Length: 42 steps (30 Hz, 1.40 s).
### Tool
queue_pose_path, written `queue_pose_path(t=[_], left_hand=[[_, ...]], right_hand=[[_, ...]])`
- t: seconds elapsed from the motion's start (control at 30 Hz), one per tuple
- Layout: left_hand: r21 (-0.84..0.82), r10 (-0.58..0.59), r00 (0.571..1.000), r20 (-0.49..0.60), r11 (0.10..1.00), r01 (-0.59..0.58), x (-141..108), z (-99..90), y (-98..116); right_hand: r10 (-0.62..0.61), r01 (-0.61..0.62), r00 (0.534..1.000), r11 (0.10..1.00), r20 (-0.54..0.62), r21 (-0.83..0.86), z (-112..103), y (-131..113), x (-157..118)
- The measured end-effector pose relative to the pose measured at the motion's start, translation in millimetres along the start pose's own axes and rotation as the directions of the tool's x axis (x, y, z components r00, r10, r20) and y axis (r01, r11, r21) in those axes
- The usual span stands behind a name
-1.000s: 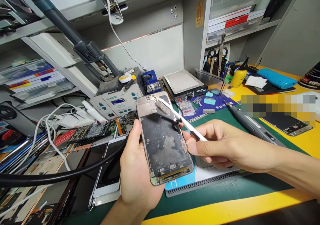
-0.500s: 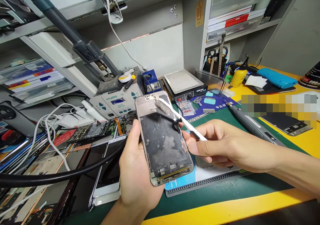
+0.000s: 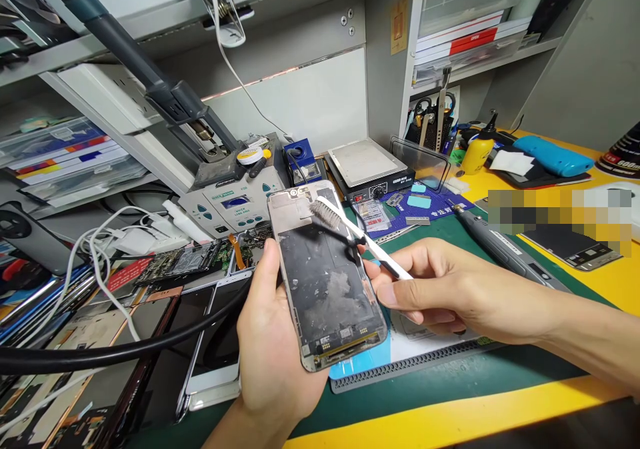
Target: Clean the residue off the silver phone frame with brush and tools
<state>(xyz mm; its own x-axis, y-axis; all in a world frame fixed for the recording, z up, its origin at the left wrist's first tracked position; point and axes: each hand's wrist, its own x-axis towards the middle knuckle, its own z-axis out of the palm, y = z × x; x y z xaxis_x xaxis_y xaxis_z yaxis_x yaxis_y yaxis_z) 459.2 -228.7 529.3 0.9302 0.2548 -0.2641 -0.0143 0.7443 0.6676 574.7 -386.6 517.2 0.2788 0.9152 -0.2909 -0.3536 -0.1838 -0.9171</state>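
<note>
Tilted up in my left hand (image 3: 277, 349) is a phone screen (image 3: 327, 289), its dark back side facing me. Grey smudges and specks mark that back, and a gold-edged connector strip runs along its lower end. My left thumb presses the left edge while the palm supports it from beneath. My right hand (image 3: 435, 286) pinches the handle of a white toothbrush (image 3: 373, 244). The greyish bristles (image 3: 326, 213) are at the upper part of the screen's back, near the pale metal plate; whether they touch it I cannot tell.
A soldering station (image 3: 235, 199) and a heating plate (image 3: 370, 162) stand behind. Phone parts (image 3: 50, 362) and a black cable (image 3: 150, 359) crowd the left. A grey pen-like tool (image 3: 505, 249) lies right, near a yellow bottle (image 3: 477, 150). A grey-edged mat (image 3: 415, 369) lies beneath my hands.
The phone screen's top has shifted very slightly left. The toothbrush has barely moved along the upper part, and both hands keep the same grip.
</note>
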Motion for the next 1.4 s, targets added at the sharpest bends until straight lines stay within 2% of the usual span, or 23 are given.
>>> queue_pose_path(t=[0.33, 0.7, 0.93, 1.4], left_hand=[[0.031, 0.016, 0.996, -0.091, 0.999, -0.013, -1.1, 4.2, -0.7], [0.038, 0.042, 0.996, -0.080, 0.999, -0.039, -0.2, 5.3, 0.1], [0.008, -0.022, 0.998, -0.054, 1.000, 0.022, -2.7, 2.9, -0.7], [0.016, -0.043, 0.997, -0.057, 0.999, 0.044, -1.9, 4.5, 0.2]], right_hand=[[-0.008, 0.008, 1.000, 1.000, 0.006, 0.004, 0.4, -1.7, 0.1], [0.004, -0.004, 1.000, 1.000, -0.008, -0.006, -0.1, -0.9, -1.2], [0.006, -0.007, 1.000, 1.000, -0.010, -0.010, 1.0, -1.4, -1.0], [0.004, -0.004, 1.000, 1.000, -0.012, -0.023, 0.9, -2.6, -1.8]])
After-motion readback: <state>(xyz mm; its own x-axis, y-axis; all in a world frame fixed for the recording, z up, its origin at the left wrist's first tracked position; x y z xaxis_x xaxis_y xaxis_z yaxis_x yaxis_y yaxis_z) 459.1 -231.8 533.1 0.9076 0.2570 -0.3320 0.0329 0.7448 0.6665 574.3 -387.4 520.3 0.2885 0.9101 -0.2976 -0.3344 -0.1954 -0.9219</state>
